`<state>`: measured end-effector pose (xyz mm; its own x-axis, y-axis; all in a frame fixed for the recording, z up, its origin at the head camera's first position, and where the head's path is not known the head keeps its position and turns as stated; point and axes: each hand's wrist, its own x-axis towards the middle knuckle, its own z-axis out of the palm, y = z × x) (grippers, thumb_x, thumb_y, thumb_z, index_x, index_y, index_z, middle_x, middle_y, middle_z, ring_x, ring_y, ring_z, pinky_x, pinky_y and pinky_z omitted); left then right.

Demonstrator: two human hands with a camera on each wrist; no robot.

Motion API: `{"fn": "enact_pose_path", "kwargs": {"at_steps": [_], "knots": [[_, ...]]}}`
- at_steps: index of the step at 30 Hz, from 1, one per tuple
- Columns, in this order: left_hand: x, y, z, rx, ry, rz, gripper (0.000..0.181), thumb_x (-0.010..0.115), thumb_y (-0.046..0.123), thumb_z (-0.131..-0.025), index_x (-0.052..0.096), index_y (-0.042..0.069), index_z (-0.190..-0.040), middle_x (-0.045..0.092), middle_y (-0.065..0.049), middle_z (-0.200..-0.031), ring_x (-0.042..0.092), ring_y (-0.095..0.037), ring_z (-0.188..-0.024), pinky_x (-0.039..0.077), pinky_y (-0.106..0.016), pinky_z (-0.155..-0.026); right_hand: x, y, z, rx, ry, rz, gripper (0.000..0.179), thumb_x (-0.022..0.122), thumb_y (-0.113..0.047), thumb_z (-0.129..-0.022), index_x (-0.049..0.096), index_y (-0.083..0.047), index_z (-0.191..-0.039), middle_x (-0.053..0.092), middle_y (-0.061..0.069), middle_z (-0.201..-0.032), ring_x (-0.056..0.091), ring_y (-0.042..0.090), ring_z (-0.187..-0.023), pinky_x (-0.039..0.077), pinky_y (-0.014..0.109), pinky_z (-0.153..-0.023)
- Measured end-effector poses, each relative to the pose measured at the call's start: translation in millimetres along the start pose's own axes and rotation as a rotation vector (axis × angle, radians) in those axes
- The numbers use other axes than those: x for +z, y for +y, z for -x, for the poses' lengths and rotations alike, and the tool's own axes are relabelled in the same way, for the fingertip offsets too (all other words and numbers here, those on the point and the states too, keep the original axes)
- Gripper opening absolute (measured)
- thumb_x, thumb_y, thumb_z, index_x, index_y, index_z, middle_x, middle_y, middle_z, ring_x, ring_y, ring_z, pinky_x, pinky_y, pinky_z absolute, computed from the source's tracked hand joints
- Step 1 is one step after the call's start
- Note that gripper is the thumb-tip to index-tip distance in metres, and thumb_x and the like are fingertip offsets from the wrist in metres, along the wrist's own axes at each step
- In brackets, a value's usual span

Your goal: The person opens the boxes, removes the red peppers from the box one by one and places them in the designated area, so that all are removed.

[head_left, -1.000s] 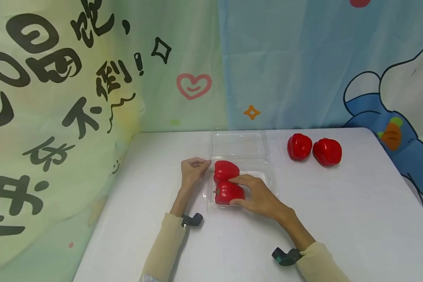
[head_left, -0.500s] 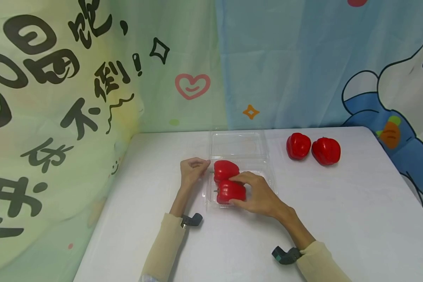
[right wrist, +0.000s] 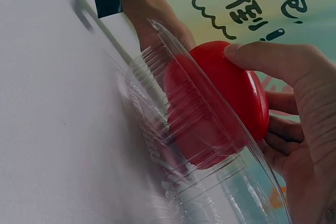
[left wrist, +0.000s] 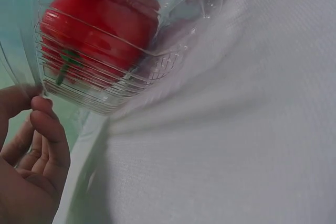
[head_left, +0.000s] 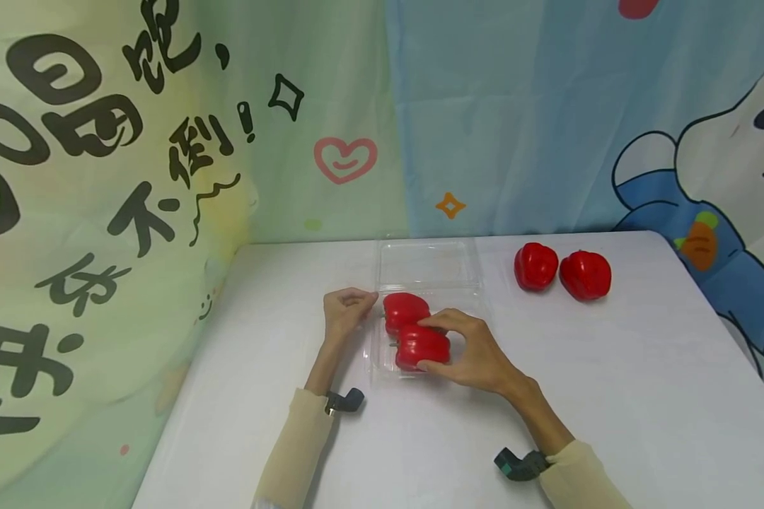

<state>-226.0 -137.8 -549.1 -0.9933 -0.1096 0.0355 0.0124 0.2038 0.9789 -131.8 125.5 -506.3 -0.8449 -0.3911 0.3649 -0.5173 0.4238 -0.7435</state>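
A clear plastic clamshell box lies unfolded on the table, holding two red bell peppers. The far bell pepper sits in the left part of the tray, its green stem showing through the ribbed wall in the left wrist view. My right hand holds the near bell pepper, thumb on the front side and fingers behind it; in the right wrist view this pepper stands partly above the rim. At the box's left edge, my left hand pinches the plastic rim between thumb and forefinger.
Two more red bell peppers stand close together at the table's back right. The box's lid lies folded back toward the curtain. A white cloth covers the table.
My right hand has shifted the near bell pepper slightly to the right inside the box. The left hand keeps its pinch on the rim.
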Motion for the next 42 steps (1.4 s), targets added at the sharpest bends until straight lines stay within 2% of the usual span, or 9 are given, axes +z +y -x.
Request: {"fn": "enact_pose_path", "kwargs": {"at_steps": [5,8,12,15,22,33,37,42], "knots": [[0.1,-0.7,0.7,0.006,0.004,-0.007,0.019,0.084,0.015,-0.094,0.081,-0.004,-0.091,0.076,-0.011,-0.069,0.061,-0.007,-0.054,0.048,-0.021,-0.052,-6,-1,2.7,0.007,0.024,-0.019,0.068,0.101,-0.021,-0.074,0.074,-0.013,-0.135,0.078,0.002,-0.13,0.073,0.02,-0.119,0.066,0.047,-0.095],[0.8,-1.4,0.5,0.003,0.007,-0.011,0.021,0.084,0.016,-0.094,0.081,-0.004,-0.091,0.076,-0.012,-0.07,0.062,-0.008,-0.055,0.048,-0.022,-0.053,-9,0,4.6,0.004,0.041,-0.013,0.066,0.101,-0.02,-0.074,0.075,-0.014,-0.135,0.078,0.002,-0.129,0.073,0.02,-0.119,0.066,0.043,-0.095],[1.4,-0.6,0.4,-0.012,0.007,0.003,0.02,0.084,0.016,-0.094,0.081,-0.004,-0.092,0.076,-0.006,-0.069,0.062,-0.008,-0.056,0.048,-0.022,-0.054,-14,2,6.6,-0.008,0.072,-0.003,0.065,0.1,-0.02,-0.074,0.075,-0.014,-0.133,0.078,0.001,-0.128,0.074,0.019,-0.117,0.066,0.036,-0.094],[1.3,0.4,1.1,-0.014,0.003,0.018,0.019,0.084,0.014,-0.094,0.081,-0.005,-0.092,0.075,-0.003,-0.068,0.062,-0.008,-0.055,0.048,-0.021,-0.054,-16,3,7.8,-0.013,0.099,-0.003,0.064,0.1,-0.019,-0.074,0.076,-0.013,-0.133,0.079,0.001,-0.127,0.074,0.019,-0.115,0.066,0.035,-0.093],[1.1,1.2,2.6,0.0,0.002,0.021,0.02,0.086,0.014,-0.093,0.081,-0.005,-0.092,0.075,-0.003,-0.067,0.062,-0.007,-0.055,0.047,-0.02,-0.054,-23,8,12.8,-0.001,0.153,-0.021,0.066,0.1,-0.015,-0.074,0.075,-0.011,-0.134,0.078,0.003,-0.127,0.073,0.02,-0.115,0.065,0.033,-0.093],[1.9,-1.8,0.3,-0.003,0.009,0.027,0.021,0.085,0.015,-0.094,0.081,-0.005,-0.09,0.075,-0.028,-0.078,0.061,-0.008,-0.056,0.047,-0.021,-0.054,-32,13,17.5,0.012,0.205,-0.025,0.065,0.1,-0.011,-0.074,0.075,-0.011,-0.134,0.078,0.002,-0.128,0.072,0.017,-0.116,0.06,0.02,-0.094],[2.2,-1.5,0.1,-0.01,0.012,0.023,0.022,0.085,0.016,-0.094,0.08,-0.005,-0.091,0.075,-0.026,-0.077,0.061,-0.008,-0.056,0.047,-0.021,-0.054,-35,14,18.8,0.019,0.225,-0.02,0.066,0.1,-0.009,-0.073,0.075,-0.011,-0.134,0.079,0.004,-0.127,0.072,0.016,-0.115,0.058,0.016,-0.094],[1.8,-0.5,1.5,-0.032,0.012,0.018,0.02,0.085,0.016,-0.094,0.08,-0.003,-0.09,0.075,-0.017,-0.071,0.061,-0.009,-0.055,0.047,-0.021,-0.054,-39,14,20.2,0.017,0.243,-0.013,0.067,0.1,-0.008,-0.073,0.075,-0.009,-0.135,0.079,0.005,-0.127,0.071,0.011,-0.115,0.058,0.015,-0.094]]}}
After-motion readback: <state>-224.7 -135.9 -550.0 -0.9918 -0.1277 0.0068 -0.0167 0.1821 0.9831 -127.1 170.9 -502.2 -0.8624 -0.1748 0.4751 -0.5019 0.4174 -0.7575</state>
